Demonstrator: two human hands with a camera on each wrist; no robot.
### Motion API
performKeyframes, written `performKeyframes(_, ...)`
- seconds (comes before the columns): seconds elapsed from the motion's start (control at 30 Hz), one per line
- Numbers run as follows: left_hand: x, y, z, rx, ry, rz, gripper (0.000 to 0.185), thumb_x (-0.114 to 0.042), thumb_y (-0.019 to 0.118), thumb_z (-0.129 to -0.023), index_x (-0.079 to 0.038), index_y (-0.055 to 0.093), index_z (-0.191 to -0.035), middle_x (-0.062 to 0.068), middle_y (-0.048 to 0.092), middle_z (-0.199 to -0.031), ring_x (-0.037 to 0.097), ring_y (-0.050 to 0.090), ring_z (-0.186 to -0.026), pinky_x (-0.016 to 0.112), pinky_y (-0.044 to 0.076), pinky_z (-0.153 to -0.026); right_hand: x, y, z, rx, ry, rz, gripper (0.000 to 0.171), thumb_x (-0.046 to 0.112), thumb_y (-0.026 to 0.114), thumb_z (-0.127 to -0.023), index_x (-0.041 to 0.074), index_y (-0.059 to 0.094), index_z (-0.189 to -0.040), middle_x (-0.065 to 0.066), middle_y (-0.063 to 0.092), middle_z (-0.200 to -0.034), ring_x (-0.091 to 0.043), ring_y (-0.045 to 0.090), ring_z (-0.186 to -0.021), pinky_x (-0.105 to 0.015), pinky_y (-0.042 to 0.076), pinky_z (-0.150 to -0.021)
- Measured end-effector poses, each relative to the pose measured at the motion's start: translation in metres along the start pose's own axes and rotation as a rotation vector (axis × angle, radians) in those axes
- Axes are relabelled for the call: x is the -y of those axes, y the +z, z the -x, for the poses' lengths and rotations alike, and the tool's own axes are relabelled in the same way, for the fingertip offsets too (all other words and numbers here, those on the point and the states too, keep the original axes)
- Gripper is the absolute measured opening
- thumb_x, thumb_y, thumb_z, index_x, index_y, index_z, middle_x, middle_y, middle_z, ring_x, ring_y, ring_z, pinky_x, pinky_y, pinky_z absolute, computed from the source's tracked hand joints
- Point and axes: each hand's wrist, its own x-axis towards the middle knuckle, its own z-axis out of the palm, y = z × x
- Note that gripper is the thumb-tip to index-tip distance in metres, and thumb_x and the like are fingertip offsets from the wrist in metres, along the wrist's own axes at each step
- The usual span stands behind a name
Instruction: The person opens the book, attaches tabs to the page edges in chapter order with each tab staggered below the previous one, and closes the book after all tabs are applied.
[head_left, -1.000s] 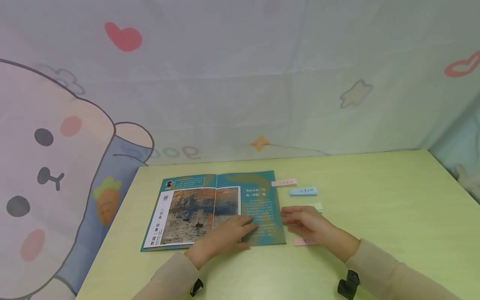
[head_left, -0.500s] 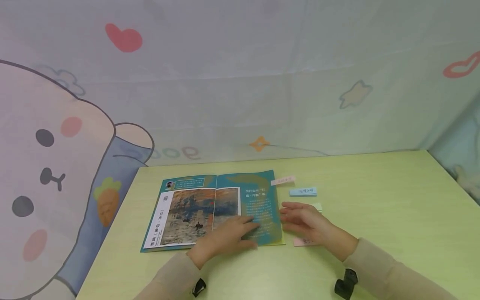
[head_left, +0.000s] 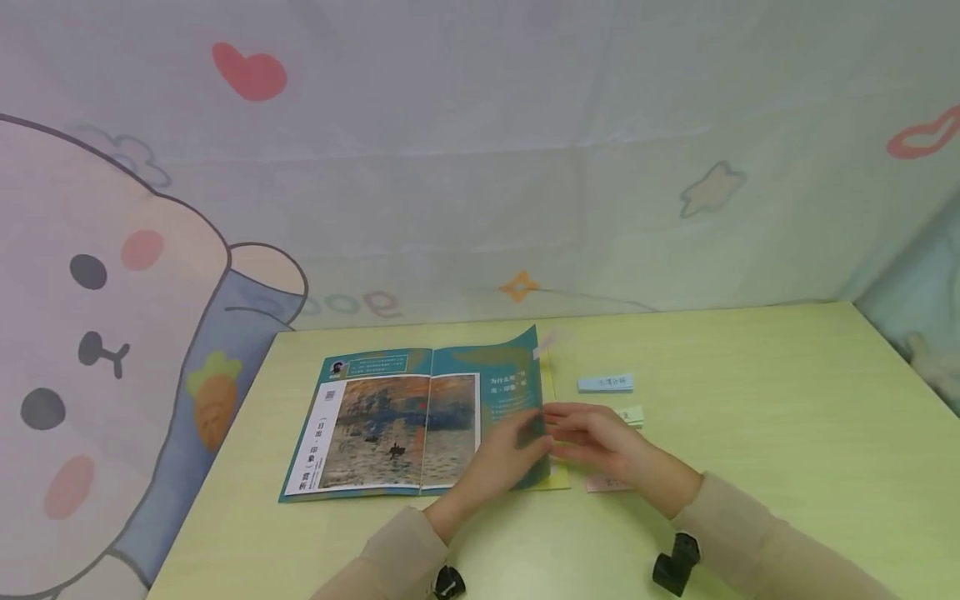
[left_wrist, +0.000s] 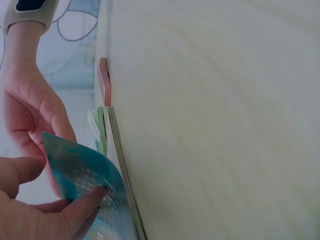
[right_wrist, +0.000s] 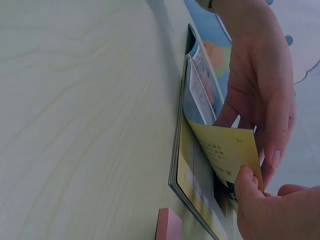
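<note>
An open magazine [head_left: 375, 493] lies on the table with a sunset painting printed across both pages. Its right-hand teal page [head_left: 491, 358] curves up from a yellow page [head_left: 559, 480] beneath. My right hand [head_left: 611, 443] pinches that page's outer edge, thumb [right_wrist: 245, 180] against its yellow reverse side. On the teal side, my left hand [head_left: 504, 460] touches the page with its fingertips, the fingers [left_wrist: 90, 200] fairly straight. A pale pink sticky tab [head_left: 543, 343] sticks out from the lifted page's edge.
Right of the magazine lie small sticky-note pads: a blue pad [head_left: 606, 383] with handwriting, a green pad [head_left: 632, 415] and a pink pad [head_left: 603, 483], partly behind my right hand. A cartoon-printed cloth [head_left: 480, 208] hangs behind the table [head_left: 750, 400].
The right page has risen and bent leftward, its pink tab tilting with it, baring yellow beneath. My left hand has slid right to the page's edge; my right hand has shifted slightly left.
</note>
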Motion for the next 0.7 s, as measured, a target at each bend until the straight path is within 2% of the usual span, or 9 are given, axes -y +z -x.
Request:
performKeyframes(0.2, -0.005, -0.003, 0.0, -0.079, -0.052, 0.061, 0.051, -0.022, 0.062, -0.09, 0.005, 0.048, -0.131, 0.021, 0.053, -0.126, 0.033, 0.057, -0.106, 0.041, 0.051, -0.083, -0.001, 0.009, 0.0, -0.013, -0.029, -0.026, 0.049, 0.001, 0.042, -0.095, -0.01, 0.028, -0.141, -0.02, 0.039, -0.141, -0.023, 0.051, -0.115, -0.033, 0.046, -0.093)
performKeyframes(0.3, -0.007, -0.011, 0.001, -0.092, -0.071, 0.119, 0.047, -0.013, 0.06, -0.089, 0.006, 0.049, -0.13, 0.021, 0.057, -0.121, 0.032, 0.061, -0.1, 0.036, 0.054, -0.074, -0.001, 0.014, -0.002, -0.018, -0.054, 0.021, 0.047, 0.001, 0.045, -0.095, -0.009, 0.033, -0.139, -0.016, 0.047, -0.137, -0.023, 0.052, -0.114, -0.036, 0.043, -0.097)
performKeyframes(0.47, -0.008, -0.028, 0.007, -0.112, -0.118, 0.186, 0.046, -0.001, 0.057, -0.083, 0.005, 0.052, -0.128, 0.019, 0.06, -0.109, 0.027, 0.064, -0.086, 0.029, 0.053, -0.06, -0.003, 0.026, -0.006, -0.053, -0.094, 0.19, 0.044, 0.003, 0.051, -0.092, -0.004, 0.045, -0.135, -0.014, 0.046, -0.138, -0.026, 0.046, -0.122, -0.043, 0.037, -0.102)
performKeyframes(0.6, -0.006, -0.044, 0.015, -0.135, -0.142, 0.154, 0.038, -0.002, 0.057, -0.086, 0.0, 0.059, -0.123, 0.014, 0.062, -0.1, 0.02, 0.06, -0.075, 0.029, 0.048, -0.056, -0.008, 0.035, -0.01, -0.064, -0.146, 0.311, 0.04, 0.007, 0.054, -0.092, -0.002, 0.051, -0.131, -0.013, 0.048, -0.137, -0.027, 0.046, -0.123, -0.046, 0.036, -0.102)
performKeyframes(0.7, -0.005, -0.058, 0.022, -0.146, -0.161, 0.164, 0.032, -0.007, 0.057, -0.089, -0.001, 0.061, -0.121, 0.011, 0.061, -0.098, 0.018, 0.056, -0.076, 0.031, 0.046, -0.058, -0.013, 0.038, -0.016, -0.048, -0.239, 0.435, 0.038, 0.007, 0.052, -0.092, -0.003, 0.052, -0.129, -0.016, 0.05, -0.135, -0.029, 0.047, -0.122, -0.046, 0.038, -0.1)
